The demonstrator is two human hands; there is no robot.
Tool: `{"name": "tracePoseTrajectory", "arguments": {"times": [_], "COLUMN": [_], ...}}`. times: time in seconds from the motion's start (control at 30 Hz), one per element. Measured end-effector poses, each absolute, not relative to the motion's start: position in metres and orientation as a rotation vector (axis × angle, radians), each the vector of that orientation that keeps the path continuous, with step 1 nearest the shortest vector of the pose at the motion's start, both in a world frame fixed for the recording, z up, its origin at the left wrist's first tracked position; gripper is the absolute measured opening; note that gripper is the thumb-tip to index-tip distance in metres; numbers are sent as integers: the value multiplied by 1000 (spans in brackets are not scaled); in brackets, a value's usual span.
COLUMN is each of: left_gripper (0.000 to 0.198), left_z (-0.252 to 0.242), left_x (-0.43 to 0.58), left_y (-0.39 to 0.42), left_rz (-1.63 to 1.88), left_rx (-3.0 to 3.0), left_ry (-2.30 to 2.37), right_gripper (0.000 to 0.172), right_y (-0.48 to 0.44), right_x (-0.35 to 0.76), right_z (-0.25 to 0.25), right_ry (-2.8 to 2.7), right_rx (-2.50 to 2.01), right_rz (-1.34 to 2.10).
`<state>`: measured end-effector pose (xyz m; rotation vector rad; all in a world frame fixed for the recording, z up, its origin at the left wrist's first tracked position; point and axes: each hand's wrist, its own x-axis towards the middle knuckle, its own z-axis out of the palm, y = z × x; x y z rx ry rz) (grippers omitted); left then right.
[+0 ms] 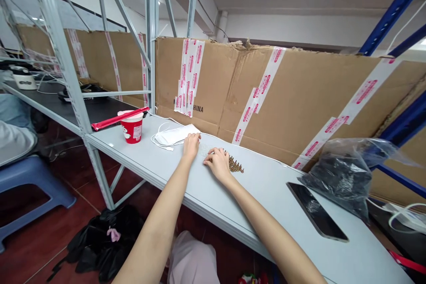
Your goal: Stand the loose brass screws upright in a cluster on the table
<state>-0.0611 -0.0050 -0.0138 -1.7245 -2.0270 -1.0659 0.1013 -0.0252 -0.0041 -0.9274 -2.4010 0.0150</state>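
My left hand (191, 146) rests on the pale grey table (266, 195), fingers curled down beside a patch of tiny pale parts (204, 150); what they pinch is too small to make out. My right hand (218, 162) lies just right of it, fingers bent and pressed toward the same patch. A small pile of brown metal pieces (235, 166) sits against the right hand's far side. A white face mask (175, 135) lies just beyond the left hand.
A red cup with a red chopstick packet across it (132, 127) stands at left. A dark phone (316, 215) and a plastic bag of black parts (342, 177) lie at right. Taped cardboard (299, 97) walls the back. A blue stool (29, 186) stands left.
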Motion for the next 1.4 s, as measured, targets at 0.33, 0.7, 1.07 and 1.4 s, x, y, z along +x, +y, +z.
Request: {"name": "tracePoseTrajectory", "arguments": {"times": [0.33,0.7,1.07,1.4], "left_gripper": [15,15,22,20], "left_z": [-19,-18,-19,-19], "left_x": [-65,-65,-66,-62], "left_y": [3,4,4,3], "left_rz": [-1110,-1021,-969,-807], "left_rx": [-1766,-1789,-1847,-1893], "left_ry": [-2025,-2094,-2050,-2062], "right_gripper": [14,18,27,25], "right_y": [-23,-25,9,43], "right_x": [103,103,217,262], "right_z": [-10,-9,3,-15], "right_ry": [-2409,-2337,-2029,-1971], "right_rx": [-992,-999,-1214,-1361], "right_rz": [-44,2,-62,227]}}
